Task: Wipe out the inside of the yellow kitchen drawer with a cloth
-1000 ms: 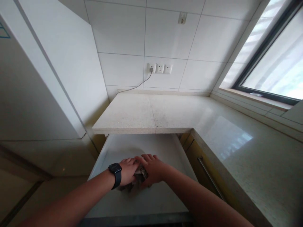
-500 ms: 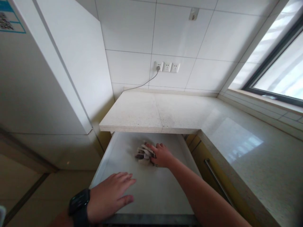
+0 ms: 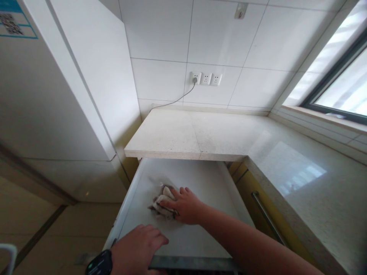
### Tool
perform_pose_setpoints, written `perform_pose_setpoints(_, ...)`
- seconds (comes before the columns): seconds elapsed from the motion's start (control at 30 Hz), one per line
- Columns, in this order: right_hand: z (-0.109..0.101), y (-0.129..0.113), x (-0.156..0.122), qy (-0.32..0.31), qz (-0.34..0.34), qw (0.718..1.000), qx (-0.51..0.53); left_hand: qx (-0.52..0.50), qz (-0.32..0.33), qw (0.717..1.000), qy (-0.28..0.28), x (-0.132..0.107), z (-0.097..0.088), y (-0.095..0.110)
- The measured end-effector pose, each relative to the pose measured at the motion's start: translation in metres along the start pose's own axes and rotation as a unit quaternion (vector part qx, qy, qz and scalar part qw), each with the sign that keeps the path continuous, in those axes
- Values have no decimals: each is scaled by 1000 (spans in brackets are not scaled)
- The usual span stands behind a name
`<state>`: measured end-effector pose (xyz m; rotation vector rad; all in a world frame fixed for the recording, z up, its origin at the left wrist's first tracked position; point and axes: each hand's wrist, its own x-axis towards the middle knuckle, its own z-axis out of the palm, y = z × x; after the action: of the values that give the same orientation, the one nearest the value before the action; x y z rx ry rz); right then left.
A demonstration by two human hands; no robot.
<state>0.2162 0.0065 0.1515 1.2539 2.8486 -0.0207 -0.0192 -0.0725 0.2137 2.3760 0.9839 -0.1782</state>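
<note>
A crumpled grey-and-white cloth [image 3: 164,202] lies bunched on the bottom of a pulled-out white drawer [image 3: 205,240]. My right hand [image 3: 186,206] is closed on its right side, fingers over the top, pressing it to the drawer bottom. Part of the cloth is hidden under the palm. At the drawer's near left corner, my left hand [image 3: 140,244] grips the front edge, fingers over the inside and thumb out in front. A dark smartwatch [image 3: 99,263] sits on the left wrist.
A pale stone countertop [image 3: 177,131] overhangs the drawer's back and runs down the right side. Below it, a yellow cabinet has a metal bar handle [image 3: 269,217]. A tall white cabinet [image 3: 94,57] stands left. A cord is plugged into the wall socket [image 3: 195,78].
My right hand has moved the cloth nearer and to the left across the drawer bottom. My left hand has come down from above the drawer onto its front edge.
</note>
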Motion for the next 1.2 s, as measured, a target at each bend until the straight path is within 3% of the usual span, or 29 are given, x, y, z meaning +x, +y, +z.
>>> perform_pose_setpoints(0.07,1,16,1,0,49,999,-2,-7,-12,1000,-1,0,2,-2)
perform_pose_setpoints(0.13,2,42,3,2,169,986,-8,-13,-20,1000,-4,-1,1,-2)
perform_pose_setpoints(0.23,5,83,4,17,342,939,-15,-22,-15,1000,-4,-1,-2,0)
perform_pose_setpoints(0.33,6,101,9,27,417,908,-6,-28,-14,999,-8,-1,-3,-1)
perform_pose_setpoints(0.43,6,83,21,25,354,935,1,-29,-14,999,-12,-1,-2,-3)
perform_pose_setpoints(0.57,3,25,34,12,137,990,13,-28,-19,999,-9,0,0,-2)
perform_pose_setpoints(0.67,1,-5,37,15,-37,999,6,-15,-33,999,-5,0,0,1)
perform_pose_setpoints(0.73,-1,-6,39,11,-85,996,1,-10,-25,1000,-11,-1,-1,1)
perform_pose_setpoints(0.8,-1,9,45,5,-42,999,-1,-7,-14,1000,-9,0,-1,-1)
perform_pose_setpoints(0.93,4,55,66,18,207,978,0,9,1,1000,-16,1,-5,-5)
perform_pose_setpoints(1.0,8,70,80,31,286,958,2,15,7,1000,-23,2,-5,-7)
perform_pose_setpoints(1.2,8,66,124,49,335,941,16,29,19,999,-12,7,5,-13)
